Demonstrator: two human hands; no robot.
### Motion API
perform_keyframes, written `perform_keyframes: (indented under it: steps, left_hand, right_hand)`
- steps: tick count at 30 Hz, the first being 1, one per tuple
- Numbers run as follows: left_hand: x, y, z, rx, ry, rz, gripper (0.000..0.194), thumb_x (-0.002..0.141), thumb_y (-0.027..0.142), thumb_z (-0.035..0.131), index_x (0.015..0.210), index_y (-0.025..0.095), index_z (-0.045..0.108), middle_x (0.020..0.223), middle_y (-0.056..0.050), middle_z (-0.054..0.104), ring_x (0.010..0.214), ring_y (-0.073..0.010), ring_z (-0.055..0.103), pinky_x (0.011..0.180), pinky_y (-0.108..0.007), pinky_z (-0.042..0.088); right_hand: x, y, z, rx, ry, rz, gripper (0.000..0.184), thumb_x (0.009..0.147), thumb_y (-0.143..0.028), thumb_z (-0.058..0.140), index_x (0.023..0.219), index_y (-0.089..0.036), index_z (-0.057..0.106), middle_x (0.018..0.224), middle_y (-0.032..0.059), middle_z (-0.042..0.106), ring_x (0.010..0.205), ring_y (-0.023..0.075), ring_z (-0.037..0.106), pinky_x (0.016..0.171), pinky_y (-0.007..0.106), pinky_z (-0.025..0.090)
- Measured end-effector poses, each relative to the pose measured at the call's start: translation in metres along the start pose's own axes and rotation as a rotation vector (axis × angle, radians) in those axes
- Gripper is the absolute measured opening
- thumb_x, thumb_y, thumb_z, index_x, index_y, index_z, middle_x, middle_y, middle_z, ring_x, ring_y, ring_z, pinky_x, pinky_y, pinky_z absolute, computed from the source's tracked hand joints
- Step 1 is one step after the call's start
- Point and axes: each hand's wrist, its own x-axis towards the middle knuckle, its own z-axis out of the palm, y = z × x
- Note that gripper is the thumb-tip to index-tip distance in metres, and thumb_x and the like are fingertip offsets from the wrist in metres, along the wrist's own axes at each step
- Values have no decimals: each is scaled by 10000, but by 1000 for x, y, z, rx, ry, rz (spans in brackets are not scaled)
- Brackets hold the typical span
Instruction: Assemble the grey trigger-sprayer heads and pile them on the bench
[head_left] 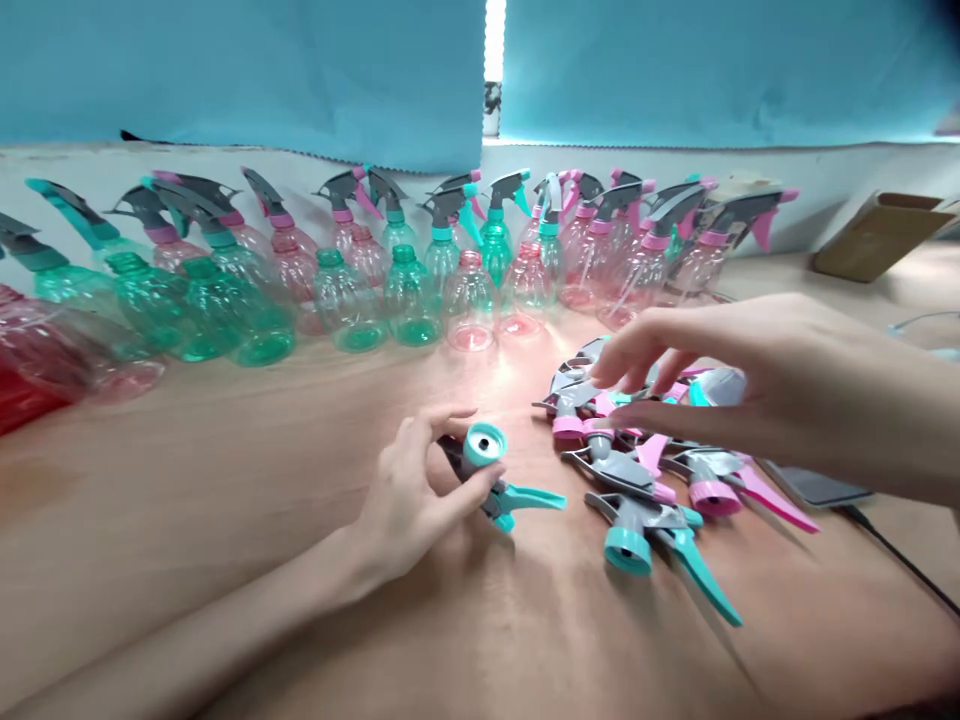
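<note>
My left hand is closed around a grey and teal trigger spray head, its round teal collar facing up and its teal trigger pointing right. To the right, my right hand hovers over a pile of spray heads in grey with pink or teal parts. Its fingers are bent and apart, and I see nothing held in them. At the near side of the pile lies a spray head with a teal collar. Part of the pile is hidden beneath the right hand.
Uncapped bottles, such as a green one and a clear pink one, stand behind my hands. Several bottles with spray heads line the wall. A phone with a cable and a cardboard box are at the right.
</note>
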Motion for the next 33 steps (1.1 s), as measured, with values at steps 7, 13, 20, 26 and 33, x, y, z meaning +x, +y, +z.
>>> perform_keyframes:
  steps: [7, 13, 20, 26, 33]
  left_hand:
    - [53, 33, 40, -231, -84, -78, 262, 854, 375, 591, 1001, 160, 563, 884, -34, 664, 822, -166, 637, 723, -284, 489]
    - [100, 50, 73, -96, -164, -4, 387, 903, 493, 449, 1037, 138, 522, 906, -53, 674, 788, -150, 647, 648, -233, 485]
    - [119, 44, 96, 232, -215, 66, 329, 879, 454, 504, 883, 151, 631, 940, -93, 641, 979, -276, 560, 877, -427, 389]
    - [118, 37, 101, 358, -256, 164, 440, 906, 525, 406, 1012, 159, 625, 1030, -103, 591, 1014, -256, 522, 877, -384, 396]
    - [149, 31, 120, 395, -402, 321, 387, 950, 457, 361, 1140, 199, 579, 1138, -83, 573, 1086, -245, 519, 926, -415, 414]
  right_hand:
    - [-62, 6, 27, 89, -101, 81, 78, 857, -280, 560, 906, -227, 587, 859, 5, 651, 736, 144, 609, 599, 261, 446]
    - [-108, 5, 35, 146, 50, 223, 81, 883, -235, 519, 939, -238, 577, 926, 21, 636, 878, 162, 601, 735, 289, 479]
    - [-128, 23, 45, -34, 74, 206, 335, 817, -424, 593, 1064, -204, 540, 1269, 144, 488, 1170, 273, 490, 930, 432, 459]
    - [-132, 31, 59, -64, -4, 223, 895, 675, -673, 596, 1365, -179, 314, 1471, 191, 249, 1359, 340, 225, 1044, 522, 329]
    - [-86, 64, 52, -9, -75, 388, 882, 777, -694, 435, 1428, -118, 284, 1505, 201, 214, 1392, 324, 151, 1113, 498, 162]
